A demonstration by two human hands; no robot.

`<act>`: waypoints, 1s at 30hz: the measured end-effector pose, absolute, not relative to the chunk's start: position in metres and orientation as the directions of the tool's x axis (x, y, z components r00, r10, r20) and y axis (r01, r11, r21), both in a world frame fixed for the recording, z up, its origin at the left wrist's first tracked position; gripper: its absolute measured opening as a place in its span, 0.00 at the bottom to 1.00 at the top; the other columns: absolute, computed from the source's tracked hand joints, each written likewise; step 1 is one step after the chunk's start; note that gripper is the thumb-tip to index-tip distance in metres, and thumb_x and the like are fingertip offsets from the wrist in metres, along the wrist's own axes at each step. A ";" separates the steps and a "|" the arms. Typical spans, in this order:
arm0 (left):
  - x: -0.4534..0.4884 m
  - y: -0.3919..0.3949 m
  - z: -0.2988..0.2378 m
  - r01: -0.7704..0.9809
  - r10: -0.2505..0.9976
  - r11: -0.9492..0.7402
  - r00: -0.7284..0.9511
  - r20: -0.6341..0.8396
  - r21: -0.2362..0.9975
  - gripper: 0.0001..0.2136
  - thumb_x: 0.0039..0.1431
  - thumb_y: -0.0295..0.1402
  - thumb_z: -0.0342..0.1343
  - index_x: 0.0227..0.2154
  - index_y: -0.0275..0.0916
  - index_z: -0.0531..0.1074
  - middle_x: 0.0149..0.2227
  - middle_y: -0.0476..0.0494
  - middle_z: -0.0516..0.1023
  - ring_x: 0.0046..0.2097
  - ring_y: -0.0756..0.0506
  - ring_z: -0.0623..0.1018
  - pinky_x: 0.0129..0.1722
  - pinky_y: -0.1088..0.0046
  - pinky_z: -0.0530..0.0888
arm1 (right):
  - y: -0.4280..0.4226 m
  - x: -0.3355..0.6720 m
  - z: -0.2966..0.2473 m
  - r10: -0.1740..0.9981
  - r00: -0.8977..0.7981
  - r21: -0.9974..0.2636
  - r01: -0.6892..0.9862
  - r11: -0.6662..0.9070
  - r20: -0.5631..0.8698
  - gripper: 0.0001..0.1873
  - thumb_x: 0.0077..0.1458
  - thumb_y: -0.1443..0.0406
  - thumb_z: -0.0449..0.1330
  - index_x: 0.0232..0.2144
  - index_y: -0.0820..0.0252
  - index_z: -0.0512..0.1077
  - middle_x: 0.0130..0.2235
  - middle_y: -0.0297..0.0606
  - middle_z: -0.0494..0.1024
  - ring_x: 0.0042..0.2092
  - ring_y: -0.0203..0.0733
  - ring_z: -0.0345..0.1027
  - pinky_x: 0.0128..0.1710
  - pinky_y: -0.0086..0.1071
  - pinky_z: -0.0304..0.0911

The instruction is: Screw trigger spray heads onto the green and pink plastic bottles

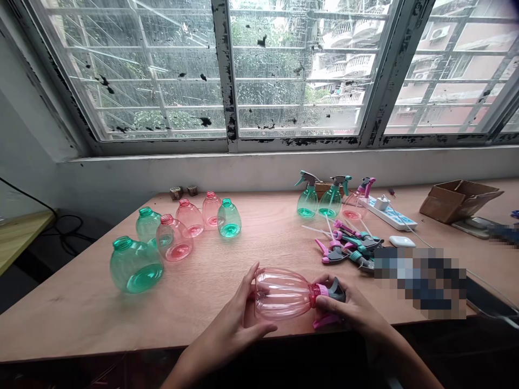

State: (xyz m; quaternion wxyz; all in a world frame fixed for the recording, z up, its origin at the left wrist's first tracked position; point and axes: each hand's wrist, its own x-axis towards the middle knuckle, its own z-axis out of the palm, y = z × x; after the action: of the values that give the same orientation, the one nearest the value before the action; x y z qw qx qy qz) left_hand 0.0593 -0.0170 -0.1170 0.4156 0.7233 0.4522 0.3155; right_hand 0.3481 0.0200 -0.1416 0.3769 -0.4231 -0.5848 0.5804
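Observation:
A clear pink spray bottle [283, 294] lies sideways between my two hands, just above the table's front edge. My left hand [242, 316] cups its base, fingers behind and thumb below. At the neck, my right hand [352, 305] grips the grey and pink trigger spray head [335, 290], which sits on the bottle's mouth. Part of the pink trigger hangs beneath my right fingers. Beyond that hand is a pile of loose trigger spray heads [348, 243], pink, green and grey, with thin white tubes.
Several open pink and green bottles [138, 270] stand at the left. Three bottles with spray heads [307, 201] stand at the back, beside a white power strip [389, 213]. A white mouse [402, 241] and a cardboard box [458, 200] are farther right. A blurred patch covers the right front.

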 end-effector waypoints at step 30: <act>0.061 -0.019 -0.114 0.361 0.921 -0.208 0.386 0.057 0.909 0.46 0.60 0.35 0.63 0.71 0.49 0.37 0.62 0.40 0.68 0.63 0.39 0.68 0.67 0.58 0.57 | 0.021 0.348 -0.146 0.927 -0.367 -0.997 0.049 -0.064 -0.077 0.24 0.50 0.50 0.70 0.40 0.60 0.70 0.29 0.34 0.80 0.31 0.43 0.74 0.34 0.36 0.70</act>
State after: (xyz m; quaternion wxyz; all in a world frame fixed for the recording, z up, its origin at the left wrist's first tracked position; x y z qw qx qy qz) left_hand 0.0608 -0.0189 -0.1142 0.4374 0.7082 0.4526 0.3197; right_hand 0.3483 0.0210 -0.1459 0.3697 -0.4239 -0.5757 0.5934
